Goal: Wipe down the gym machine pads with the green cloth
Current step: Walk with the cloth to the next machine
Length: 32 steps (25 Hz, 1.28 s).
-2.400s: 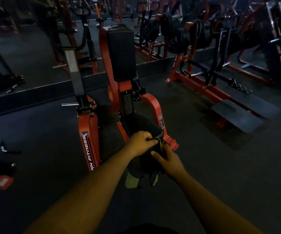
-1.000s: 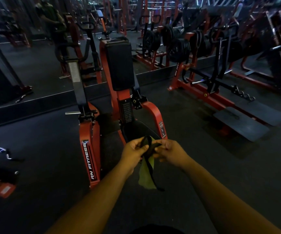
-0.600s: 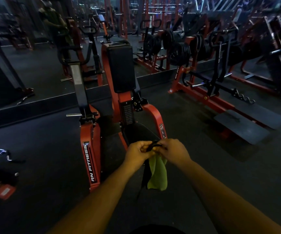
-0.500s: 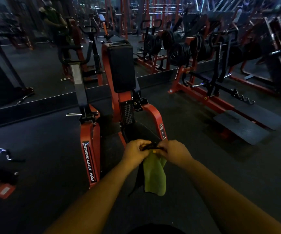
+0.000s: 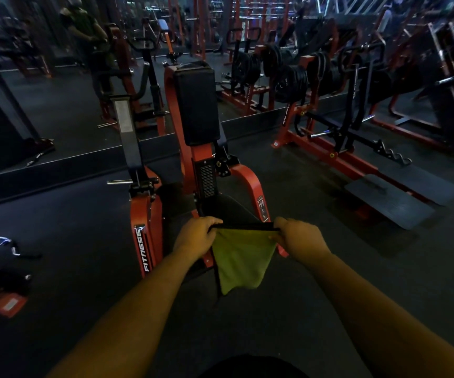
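A green cloth (image 5: pixel 240 261) with a dark upper edge hangs spread between my two hands in front of me. My left hand (image 5: pixel 195 236) grips its left corner and my right hand (image 5: pixel 299 238) grips its right corner, pulling the top edge taut. Just behind the cloth is the black seat pad (image 5: pixel 227 210) of a red machine, partly hidden by my hands. The machine's tall black upright pad (image 5: pixel 197 105) stands further back. The cloth touches neither pad.
A red upright marked FITNESS (image 5: pixel 145 241) stands left of the seat. A red frame with black footplates (image 5: pixel 389 203) lies to the right. Weight plates (image 5: pixel 288 80) and other machines line the back. A mirror shows a person (image 5: pixel 84 31). Small items (image 5: pixel 2 241) lie on the floor left.
My hands have moved apart, stretching the bunched cloth open so its green face hangs flat. Earlier they were close together, working the folded cloth.
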### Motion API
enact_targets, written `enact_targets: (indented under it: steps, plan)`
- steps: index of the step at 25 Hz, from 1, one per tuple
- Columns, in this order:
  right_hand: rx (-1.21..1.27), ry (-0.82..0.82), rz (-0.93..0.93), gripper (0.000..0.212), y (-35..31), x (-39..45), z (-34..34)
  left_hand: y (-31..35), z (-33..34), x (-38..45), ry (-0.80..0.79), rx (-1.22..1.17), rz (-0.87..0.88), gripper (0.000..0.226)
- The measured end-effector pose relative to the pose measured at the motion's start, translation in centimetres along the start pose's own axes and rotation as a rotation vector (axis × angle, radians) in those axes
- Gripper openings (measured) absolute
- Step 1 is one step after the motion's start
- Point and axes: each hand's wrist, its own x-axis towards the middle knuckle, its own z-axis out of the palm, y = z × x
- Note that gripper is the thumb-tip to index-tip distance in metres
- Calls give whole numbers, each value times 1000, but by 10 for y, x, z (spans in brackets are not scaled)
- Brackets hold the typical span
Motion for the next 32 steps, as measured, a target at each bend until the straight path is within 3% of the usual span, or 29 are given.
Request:
enact_targets:
  steps: [2,5,7,9,12,13,14,17,19,21,24,28,30,32]
  plan:
    - [200,33,40,11,5,3,-3,4,1,3,1,-51,5,33]
    - [638,177,88,33,11,6,-17,21,-3,10,4,-336,1,30]
    - [1071,340,90,36,4,5,-34,41,-12,18,23,-563,-5,30]
    - [1490,356,85,45,-1,1,-45,68,-26,25,31,-804,-18,32]
    - [1377,-60,127,30,-18,-11,-34,104,-51,43,53,-1159,-73,31]
    - [1336,-130,146,20,-23,-14,-26,104,-55,47,65,-1267,-96,26]
    - [1382,-100,170,18,-26,-12,-18,98,-57,48,38,-1342,-139,27]
    - [1683,0,244,30,-31,2,-6,47,-21,17,-278,-1240,-397,56]
    - [1786,-13,313,36,-22,8,-3,30,11,-13,-409,-1198,-441,47]
    - [1783,-136,346,40,-3,6,11,30,26,-13,-320,-1183,-433,33]
    - [1471,-338,339,58,27,-1,38,26,21,8,-197,-939,-372,20]
    - [1257,-71,444,58,30,3,42,14,26,23,-38,-507,-387,26]
    - [1164,99,502,50,28,4,38,24,31,21,115,-496,-414,39]
    - [1180,140,445,41,35,4,32,32,35,24,143,-640,-436,59]
